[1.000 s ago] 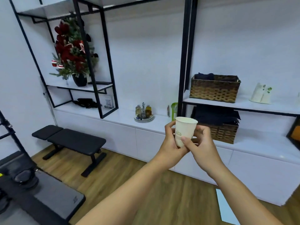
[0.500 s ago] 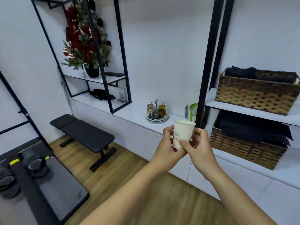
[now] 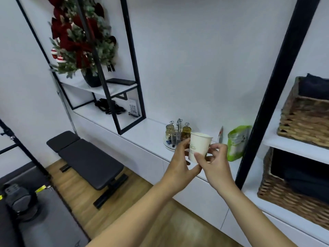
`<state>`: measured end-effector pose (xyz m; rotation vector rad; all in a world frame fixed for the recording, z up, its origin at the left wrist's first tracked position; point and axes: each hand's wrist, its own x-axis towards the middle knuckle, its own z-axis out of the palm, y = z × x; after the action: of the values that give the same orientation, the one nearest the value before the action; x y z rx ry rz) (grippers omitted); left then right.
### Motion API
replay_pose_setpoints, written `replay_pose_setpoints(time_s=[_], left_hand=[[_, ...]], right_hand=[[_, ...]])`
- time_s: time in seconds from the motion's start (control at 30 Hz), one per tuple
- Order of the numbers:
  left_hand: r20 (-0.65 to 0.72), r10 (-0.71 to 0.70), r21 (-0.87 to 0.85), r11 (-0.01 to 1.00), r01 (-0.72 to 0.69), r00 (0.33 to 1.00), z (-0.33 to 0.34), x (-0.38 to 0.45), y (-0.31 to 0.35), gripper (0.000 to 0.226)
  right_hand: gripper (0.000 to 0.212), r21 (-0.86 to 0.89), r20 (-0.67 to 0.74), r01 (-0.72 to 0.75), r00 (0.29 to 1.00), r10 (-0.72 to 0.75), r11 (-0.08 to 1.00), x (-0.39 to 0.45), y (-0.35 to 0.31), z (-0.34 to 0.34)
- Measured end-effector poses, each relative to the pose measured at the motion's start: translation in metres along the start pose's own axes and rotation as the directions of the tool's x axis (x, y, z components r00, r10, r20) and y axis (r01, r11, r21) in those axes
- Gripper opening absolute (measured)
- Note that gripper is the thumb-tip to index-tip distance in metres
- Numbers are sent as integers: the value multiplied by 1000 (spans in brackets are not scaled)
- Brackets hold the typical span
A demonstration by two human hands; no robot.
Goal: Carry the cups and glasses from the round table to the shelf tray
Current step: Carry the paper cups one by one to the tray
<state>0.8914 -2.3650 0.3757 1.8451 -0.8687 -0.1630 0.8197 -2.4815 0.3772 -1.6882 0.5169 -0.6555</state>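
Carrying step: left hand (image 3: 179, 162) and right hand (image 3: 216, 162) both grip the white paper cup (image 3: 199, 147) upright. Next, I judge, it goes down on the round tray (image 3: 168, 146) beside the small glasses (image 3: 175, 136)

You face a white wall (image 3: 204, 59) over a long white counter (image 3: 147, 129). Black metal shelving (image 3: 132, 50) stands on its left end, wicker baskets (image 3: 306, 118) sit at its right. A black bench (image 3: 89, 159) rests on wood flooring (image 3: 85, 196).

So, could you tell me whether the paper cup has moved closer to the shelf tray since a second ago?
Yes. The paper cup now sits beside the shelf tray of glasses, nearer than before.
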Motion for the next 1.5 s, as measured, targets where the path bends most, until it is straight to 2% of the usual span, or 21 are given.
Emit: replay_pose_setpoints(time_s=[0.17,0.33,0.43,0.5,0.67,0.8,0.87,0.93,1.03,1.17,1.33,1.5], left_hand=[[-37,-44,26,999,45,998,0,74,-48,77],[-108,-51,35,998,55,993,-12,165,-89,68],[-134,-132,48,989,140,982,-26,225,-113,67],[-118,-186,84,977,197,975,-35,262,-130,59],[-127,-198,171,961,218,972,-49,347,-173,45],[-144,-194,171,961,217,970,-56,388,-203,61],[-152,-225,93,966,241,962,-63,412,-220,70],[-152,-270,39,960,279,951,-71,437,-236,67],[-85,-260,80,960,267,962,-79,480,-263,54],[70,-218,131,969,207,974,-79,525,-306,58],[242,-235,192,963,191,941,-77,559,-364,58],[391,-255,272,950,154,884,-69,570,-404,60]], right_hand=[[48,-15,56,-79,995,80,997,84,23,34],[39,-103,135,-13,990,27,995,183,43,71],[39,-196,178,16,984,20,981,249,45,91],[37,-256,200,12,979,41,967,291,42,100],[36,-422,279,33,955,95,906,393,49,122],[29,-430,342,42,932,120,902,441,62,142],[29,-427,350,37,928,127,904,465,65,152],[29,-424,342,18,929,142,906,487,68,163],[30,-449,316,-12,933,171,893,521,77,179],[33,-555,260,-83,928,268,828,558,103,209],[32,-600,162,-237,899,406,764,584,143,241],[36,-635,120,-303,870,478,711,592,167,260]])
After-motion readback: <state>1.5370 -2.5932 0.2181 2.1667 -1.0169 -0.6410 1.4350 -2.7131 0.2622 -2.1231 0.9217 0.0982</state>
